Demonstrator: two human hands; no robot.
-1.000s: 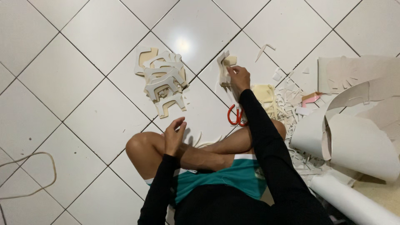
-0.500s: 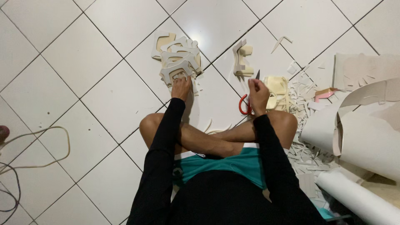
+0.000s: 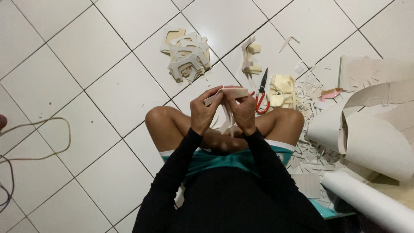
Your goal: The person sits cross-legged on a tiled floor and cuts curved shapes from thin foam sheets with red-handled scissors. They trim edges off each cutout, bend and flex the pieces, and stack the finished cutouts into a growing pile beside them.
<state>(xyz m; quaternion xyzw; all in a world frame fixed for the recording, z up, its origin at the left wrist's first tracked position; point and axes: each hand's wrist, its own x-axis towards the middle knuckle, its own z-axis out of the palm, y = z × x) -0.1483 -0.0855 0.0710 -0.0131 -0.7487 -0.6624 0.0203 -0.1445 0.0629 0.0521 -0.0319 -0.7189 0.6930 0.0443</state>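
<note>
I sit cross-legged on a white tiled floor. My left hand [image 3: 205, 110] and my right hand [image 3: 245, 113] are together above my knees, both gripping a flat beige cut-out piece [image 3: 228, 92] with thin strips hanging down from it between my hands. Red-handled scissors [image 3: 261, 92] lie on the floor just right of my right hand, blades pointing away from me. A pile of cut beige shapes [image 3: 187, 56] lies ahead of my left hand.
A smaller stack of cut pieces [image 3: 250, 56] sits ahead of the scissors. Scraps and offcuts [image 3: 317, 105] litter the floor at right, beside large curled sheets [image 3: 375, 129] and a white roll [image 3: 366, 200]. A cable [image 3: 39, 142] loops at the left.
Half a second ago my left hand reached to the pile and my right was at the scissors. Both hands have come back together, holding a cut-out piece; the scissors lie on the floor.
</note>
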